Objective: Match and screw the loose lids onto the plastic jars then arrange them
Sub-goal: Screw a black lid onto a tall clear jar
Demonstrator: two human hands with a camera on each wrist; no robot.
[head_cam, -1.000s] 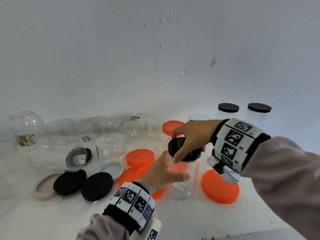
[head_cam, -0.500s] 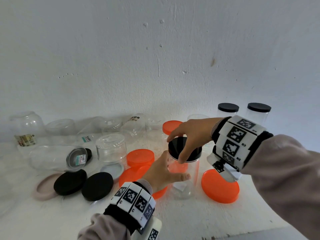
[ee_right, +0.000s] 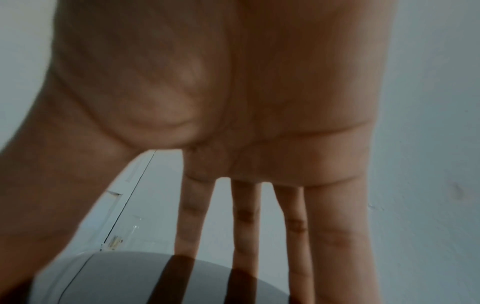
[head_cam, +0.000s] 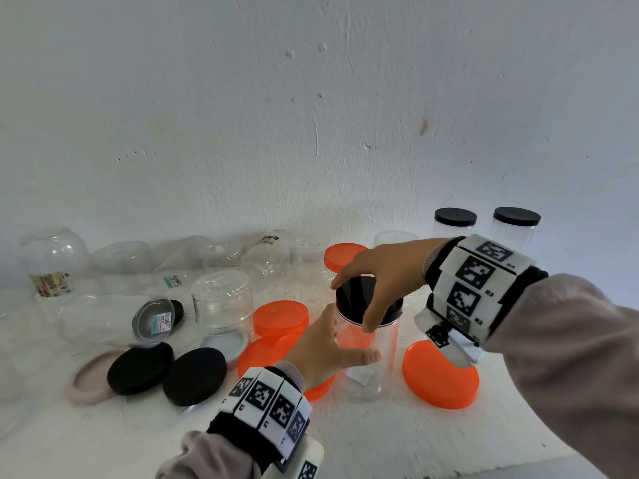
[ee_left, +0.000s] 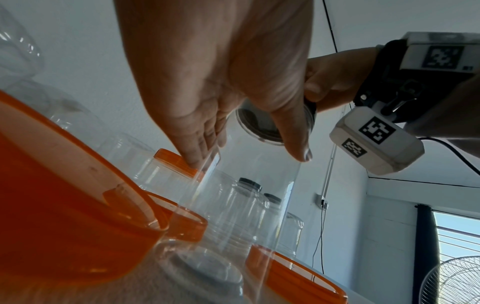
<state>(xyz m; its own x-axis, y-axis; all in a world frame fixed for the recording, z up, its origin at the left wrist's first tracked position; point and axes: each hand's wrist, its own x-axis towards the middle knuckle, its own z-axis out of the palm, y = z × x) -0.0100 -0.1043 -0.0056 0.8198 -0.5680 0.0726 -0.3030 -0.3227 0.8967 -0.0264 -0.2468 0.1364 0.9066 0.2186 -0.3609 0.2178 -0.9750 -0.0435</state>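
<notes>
A tall clear jar [head_cam: 377, 357] stands upright near the middle of the white surface. My left hand [head_cam: 325, 347] grips its body from the left, thumb across the front; the left wrist view shows that hand [ee_left: 221, 82] wrapped on the jar wall [ee_left: 246, 195]. A black lid [head_cam: 352, 299] sits on the jar's mouth. My right hand [head_cam: 375, 295] reaches over it from the right, thumb on the front rim and fingers spread across to the far rim. In the right wrist view the fingers [ee_right: 244, 216] stretch over the glossy lid [ee_right: 130, 277].
Two black-lidded jars [head_cam: 454, 223] [head_cam: 515, 223] stand at the back right. Loose orange lids [head_cam: 441, 375] [head_cam: 280, 318] flank the held jar. Two black lids [head_cam: 140, 368] [head_cam: 194, 375] and a pink lid [head_cam: 86, 378] lie front left. Several clear jars [head_cam: 221, 299] crowd the back left by the wall.
My right hand has turned on the black lid: its index finger swung out to the left and the thumb slid right along the front rim. Left hand and jar stay put.
</notes>
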